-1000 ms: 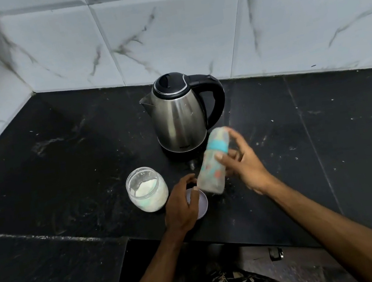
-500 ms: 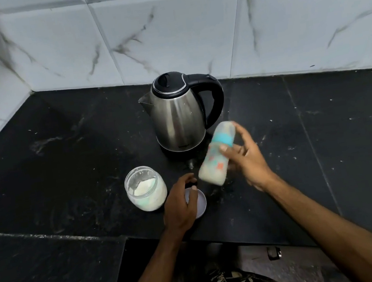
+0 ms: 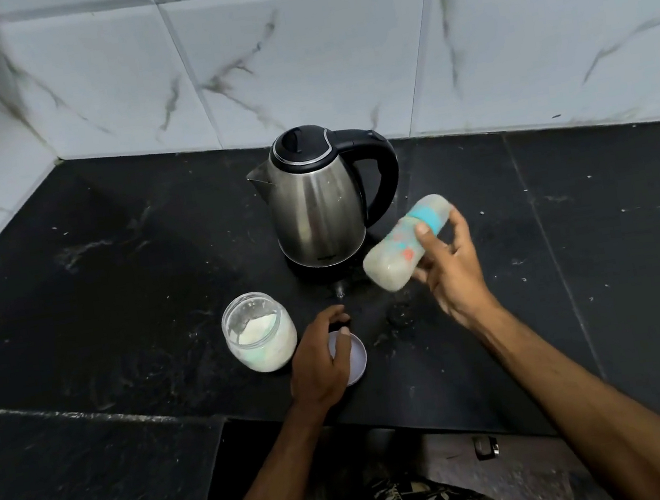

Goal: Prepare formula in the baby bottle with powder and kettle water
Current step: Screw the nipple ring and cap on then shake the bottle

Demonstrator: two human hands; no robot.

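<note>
My right hand (image 3: 450,271) grips the baby bottle (image 3: 398,250), which is tilted steeply, its base toward me and its blue ring and cap pointing away to the upper right. The bottle holds a milky liquid and is blurred. It hangs above the black counter (image 3: 112,280), just right of the steel kettle (image 3: 315,205) with its black lid and handle. An open jar of white powder (image 3: 258,331) stands left of my left hand (image 3: 321,359). That hand rests with curled fingers on the jar's pale round lid (image 3: 356,358), lying flat on the counter.
White marble-look tiles form the walls behind and to the left. A lower dark ledge runs along the front left. White powder specks are scattered over the counter around the kettle. The counter's front edge lies under my forearms.
The bottle has been lifted and tipped from nearly upright to steeply tilted, moving right and away from the lid. My left hand has stayed on the lid.
</note>
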